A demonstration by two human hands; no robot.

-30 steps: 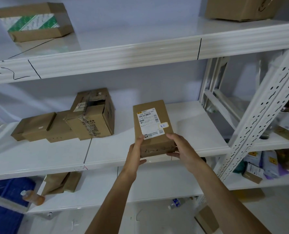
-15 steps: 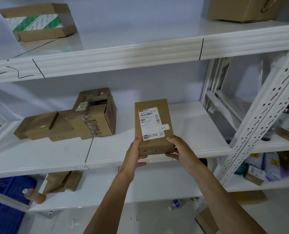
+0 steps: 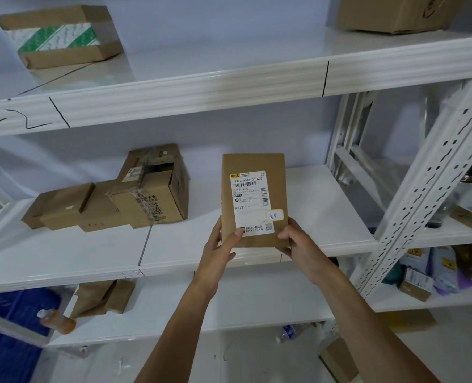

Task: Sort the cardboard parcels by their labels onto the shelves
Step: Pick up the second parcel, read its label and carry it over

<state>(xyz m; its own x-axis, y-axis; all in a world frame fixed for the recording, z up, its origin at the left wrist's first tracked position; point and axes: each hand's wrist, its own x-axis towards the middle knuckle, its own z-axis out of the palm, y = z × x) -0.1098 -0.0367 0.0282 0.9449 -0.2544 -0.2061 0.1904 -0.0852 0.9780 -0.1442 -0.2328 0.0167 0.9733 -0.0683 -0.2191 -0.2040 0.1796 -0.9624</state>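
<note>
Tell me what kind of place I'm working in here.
Most likely a parcel sorting or storage room. White metal shelving has hand-drawn divider marks and a number on its edge, taped cardboard boxes sit in the bays, and both hands hold a parcel bearing a barcoded shipping label.

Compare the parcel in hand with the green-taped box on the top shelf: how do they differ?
The held parcel is gripped at its lower corners by the left hand and right hand; the green-taped box lies on the top shelf. The parcel faces the camera with a white shipping label; the box shows green-and-white tape and no label in view. Both are brown cardboard.
</note>
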